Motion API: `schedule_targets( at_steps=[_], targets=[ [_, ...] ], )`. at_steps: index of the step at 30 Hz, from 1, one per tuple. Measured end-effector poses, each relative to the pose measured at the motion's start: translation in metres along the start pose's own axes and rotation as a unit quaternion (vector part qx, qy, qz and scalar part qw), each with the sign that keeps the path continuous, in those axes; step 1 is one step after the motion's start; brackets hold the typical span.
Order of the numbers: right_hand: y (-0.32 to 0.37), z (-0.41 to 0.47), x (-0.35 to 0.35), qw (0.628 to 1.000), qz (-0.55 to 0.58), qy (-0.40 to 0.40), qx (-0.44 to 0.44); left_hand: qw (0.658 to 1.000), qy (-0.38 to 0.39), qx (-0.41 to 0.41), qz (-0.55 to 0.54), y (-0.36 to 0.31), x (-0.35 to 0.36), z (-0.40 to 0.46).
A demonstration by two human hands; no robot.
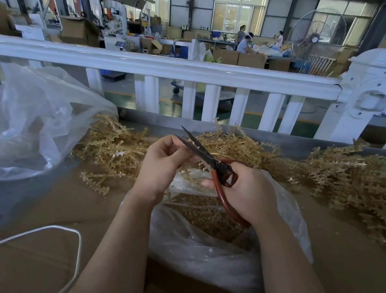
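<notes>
Right hand [246, 193] is gripping open, red-handled steel scissors [209, 159]; left hand [162, 164] is pinching a tan plastic sprig [205, 166], its fingertips [183, 149] risking a nick beside the blades.

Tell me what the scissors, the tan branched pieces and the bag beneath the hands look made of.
Scissors: dark, dull metal blades; red-brown handles look glossy, coated or plastic. Tan branched pieces: probably moulded plastic, semi-glossy, identical repeated shapes. Bag: thin clear plastic film, wrinkled, see-through.

- A white railing [161, 67] runs behind the table [49, 206].
- A crumpled clear bag [26, 120] lies at the left.
- A white cord [78, 248] loops across the near surface.
- A standing fan [316, 35] stands far back on the right.
</notes>
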State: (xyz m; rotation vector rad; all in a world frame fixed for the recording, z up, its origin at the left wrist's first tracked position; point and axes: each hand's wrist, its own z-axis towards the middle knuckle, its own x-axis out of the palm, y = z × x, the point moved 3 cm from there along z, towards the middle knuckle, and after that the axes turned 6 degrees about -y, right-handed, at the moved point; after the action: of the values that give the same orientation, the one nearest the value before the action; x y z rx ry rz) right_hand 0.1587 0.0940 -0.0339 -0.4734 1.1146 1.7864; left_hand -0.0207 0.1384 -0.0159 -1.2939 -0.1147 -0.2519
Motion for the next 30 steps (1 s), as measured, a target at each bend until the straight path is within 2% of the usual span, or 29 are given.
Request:
schedule_targets(
  at_steps=[7, 13, 22, 30],
  targets=[
    [-0.0001, 0.0002, -0.0005, 0.999, 0.034, -0.012, -0.017, 0.999, -0.018, -0.027, -0.015, 0.0047, -0.0047, 0.0024],
    [-0.0014, 0.0029, 0.0020, 1.000, 0.008, -0.005, -0.020, 1.000, 0.009, 0.001, 0.018, 0.0025, -0.0013, 0.0007],
    [-0.0015, 0.0030, -0.0001, 1.000, 0.018, -0.011, -0.019, 0.998, 0.049, -0.005, -0.039, 0.0020, -0.0007, -0.0009],
    [0.0022, -0.0006, -0.0047, 0.999, 0.007, -0.039, -0.032, 0.998, 0.058, 0.002, -0.025, 0.0016, -0.0017, -0.0009]
  ],
)
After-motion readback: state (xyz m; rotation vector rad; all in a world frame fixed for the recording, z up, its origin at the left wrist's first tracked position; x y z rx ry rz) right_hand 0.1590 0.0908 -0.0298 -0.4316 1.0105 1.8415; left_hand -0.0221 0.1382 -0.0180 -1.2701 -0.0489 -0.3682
